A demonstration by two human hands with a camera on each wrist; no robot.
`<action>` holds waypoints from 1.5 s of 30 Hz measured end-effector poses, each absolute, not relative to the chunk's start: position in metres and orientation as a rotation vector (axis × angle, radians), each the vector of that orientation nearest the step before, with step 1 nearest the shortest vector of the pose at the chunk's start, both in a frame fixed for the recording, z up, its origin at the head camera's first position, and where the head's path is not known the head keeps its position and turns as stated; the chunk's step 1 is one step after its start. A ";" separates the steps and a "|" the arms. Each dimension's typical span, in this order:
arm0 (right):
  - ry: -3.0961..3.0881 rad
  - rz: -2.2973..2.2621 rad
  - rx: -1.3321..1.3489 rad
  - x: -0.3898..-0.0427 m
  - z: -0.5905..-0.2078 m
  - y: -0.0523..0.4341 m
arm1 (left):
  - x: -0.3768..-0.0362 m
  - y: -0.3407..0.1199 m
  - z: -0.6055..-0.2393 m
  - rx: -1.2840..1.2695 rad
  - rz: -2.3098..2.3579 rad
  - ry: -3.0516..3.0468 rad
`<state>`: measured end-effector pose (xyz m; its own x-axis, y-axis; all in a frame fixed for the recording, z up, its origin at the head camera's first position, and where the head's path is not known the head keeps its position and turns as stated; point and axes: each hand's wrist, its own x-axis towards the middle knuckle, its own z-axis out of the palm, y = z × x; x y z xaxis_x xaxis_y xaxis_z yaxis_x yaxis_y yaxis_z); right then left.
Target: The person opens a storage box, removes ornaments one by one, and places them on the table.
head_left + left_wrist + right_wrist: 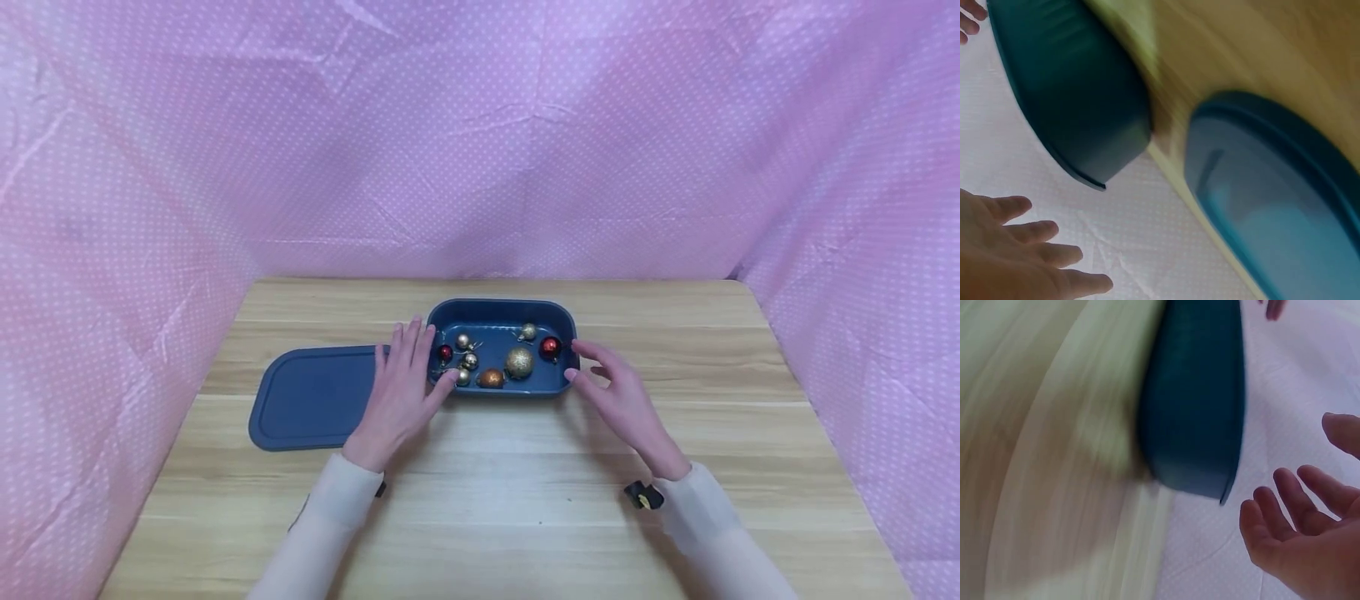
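A dark blue rectangular box (495, 313) with rounded corners stands uncovered on the table. Inside lie a large glittery gold ball ornament (519, 362), a red ball ornament (550, 348), an orange-brown ornament (491, 378), a smaller red one (445, 352) and several small gold ones. My left hand (401, 383) is at the box's left end, fingers extended; the left wrist view shows its fingers (1041, 231) spread beside the box wall (1079, 94). At the right end is my right hand (626, 404), loosely bent; in the right wrist view its fingers (1300, 500) hold nothing.
Left of the box, the matching blue lid (318, 396) lies flat, partly behind my left hand. Everything rests on a light wooden table (495, 500). Pink dotted cloth (495, 150) hangs at the back and both sides.
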<state>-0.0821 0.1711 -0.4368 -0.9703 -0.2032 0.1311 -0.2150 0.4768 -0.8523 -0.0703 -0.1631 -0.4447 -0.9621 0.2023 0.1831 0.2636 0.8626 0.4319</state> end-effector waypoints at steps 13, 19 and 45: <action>-2.892 1.104 0.444 -0.105 -0.457 0.182 | -0.091 -0.169 -0.461 -0.252 -0.604 -3.037; -2.921 1.149 0.448 -0.112 -0.460 0.182 | -0.096 -0.166 -0.464 -0.222 -0.625 -3.094; -2.878 1.240 0.407 -0.121 -0.464 0.195 | -0.093 -0.150 -0.463 -0.288 -0.632 -3.137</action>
